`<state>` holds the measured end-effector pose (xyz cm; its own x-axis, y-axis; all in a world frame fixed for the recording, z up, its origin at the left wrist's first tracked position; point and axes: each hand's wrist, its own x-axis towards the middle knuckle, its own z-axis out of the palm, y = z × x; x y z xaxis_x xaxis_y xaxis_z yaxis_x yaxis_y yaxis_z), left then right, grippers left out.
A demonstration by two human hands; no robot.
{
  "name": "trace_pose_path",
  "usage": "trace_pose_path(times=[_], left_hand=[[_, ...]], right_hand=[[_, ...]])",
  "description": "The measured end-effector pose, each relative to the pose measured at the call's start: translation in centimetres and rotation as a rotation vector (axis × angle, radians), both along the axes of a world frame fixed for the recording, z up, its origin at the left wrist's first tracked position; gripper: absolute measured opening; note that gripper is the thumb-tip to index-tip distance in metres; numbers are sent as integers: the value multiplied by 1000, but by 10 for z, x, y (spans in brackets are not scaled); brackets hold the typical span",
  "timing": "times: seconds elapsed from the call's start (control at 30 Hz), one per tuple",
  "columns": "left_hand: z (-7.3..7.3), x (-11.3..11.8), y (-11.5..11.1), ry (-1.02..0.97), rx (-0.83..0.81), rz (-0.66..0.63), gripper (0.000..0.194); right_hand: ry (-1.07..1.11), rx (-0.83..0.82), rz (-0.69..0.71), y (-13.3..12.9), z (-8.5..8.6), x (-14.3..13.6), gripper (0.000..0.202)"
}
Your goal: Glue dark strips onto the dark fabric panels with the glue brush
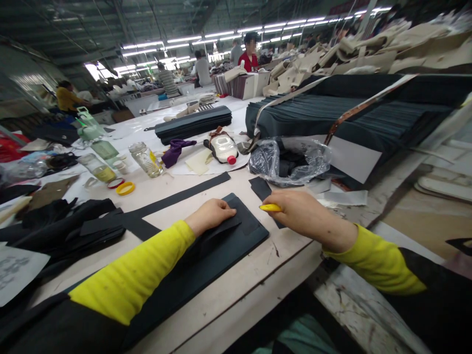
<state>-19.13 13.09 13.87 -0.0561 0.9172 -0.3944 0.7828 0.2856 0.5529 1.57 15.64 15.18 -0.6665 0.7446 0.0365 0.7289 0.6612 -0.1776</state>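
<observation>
My left hand [212, 216] rests over a dark sheet stack [221, 255] near the table's front edge. Its thumb and fingers are pinched on the edge of a thin black fabric piece [226, 224], which lies on the dark sheets, slightly raised. To the right, my right hand [300, 214] is closed round a yellow-handled tool [271, 208]; its working end is hard to make out. Beneath and behind this hand lies a black strip [261, 189]. A longer black strip [184, 194] stretches across the table beyond my left hand.
Glass jars [145, 160], a yellow ring lid [126, 189] and a white bottle with a red cap [224, 149] stand or lie farther back. A clear plastic bag [265, 160] sits before a large strapped dark stack [295, 110]. Black fabric pieces [55, 223] are heaped at left.
</observation>
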Motion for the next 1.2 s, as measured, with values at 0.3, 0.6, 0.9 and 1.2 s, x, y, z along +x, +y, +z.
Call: trace_pose_path(times=[0.3, 0.6, 0.9, 1.2], left_hand=[[0, 2, 1, 48, 3, -14, 27], [-6, -2, 3, 49, 31, -41, 26], [8, -16, -6, -98, -26, -79, 22], [76, -146, -117, -372, -124, 15, 50]], right_hand=[[-33, 31, 87, -2, -7, -4, 19], [-166, 106, 159, -13, -10, -18, 28], [-226, 95, 247, -11, -24, -35, 35], [-232, 18, 202, -8, -28, -35, 46]])
